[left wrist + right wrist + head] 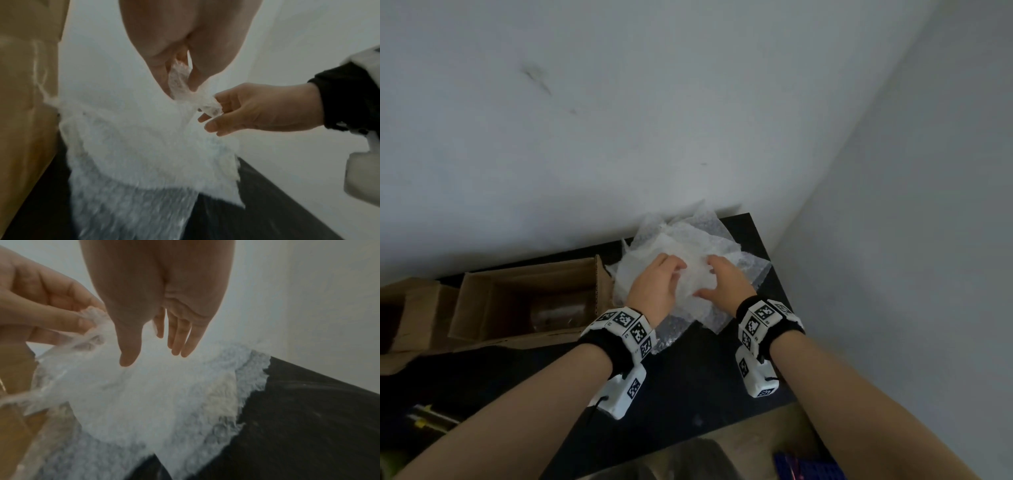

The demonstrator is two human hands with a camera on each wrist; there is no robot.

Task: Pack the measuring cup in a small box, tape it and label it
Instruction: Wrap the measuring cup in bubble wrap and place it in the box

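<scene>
- Pinching a gathered fold of bubble wrap (180, 81), left hand (655, 291) lifts it off the pile.
- Right hand (722, 284) fingers relaxed, nearly straight, touching the same sheet.
- Measuring cup (554, 317) sits inside small box (482, 298), left of the wrap, on black counter (705, 394).

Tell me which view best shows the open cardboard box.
The head view: the cardboard box shows whole, flaps open, something clear inside, beside the bubble wrap both hands handle. The left wrist view shows only one brown wall at its left edge; the right wrist view only a blurred brown strip behind the wrap.
</scene>
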